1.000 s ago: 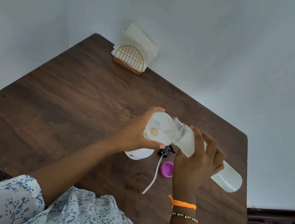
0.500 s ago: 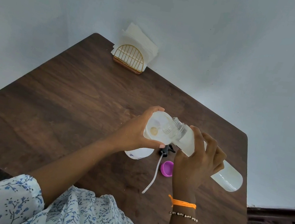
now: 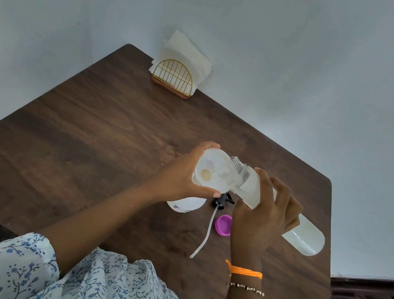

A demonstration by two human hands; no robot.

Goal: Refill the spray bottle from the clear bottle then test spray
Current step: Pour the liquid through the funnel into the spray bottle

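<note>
The white spray bottle [image 3: 185, 204] stands on the table with a white funnel [image 3: 208, 174] sitting in its neck. My left hand [image 3: 180, 175] grips the funnel's rim from the left. The clear bottle [image 3: 304, 238] is tilted with its open threaded mouth [image 3: 232, 172] over the funnel, base pointing right. My right hand [image 3: 262, 213] grips it around the middle. The black spray head [image 3: 222, 201] with its white dip tube [image 3: 206, 232] lies on the table just below the funnel, off the bottle. A purple cap [image 3: 223, 225] lies beside it.
A gold wire napkin holder [image 3: 172, 80] with white napkins stands at the far edge of the dark wooden table [image 3: 87, 135], against the wall. The table's right edge is close to the clear bottle's base. Dark floor lies beyond it on the right.
</note>
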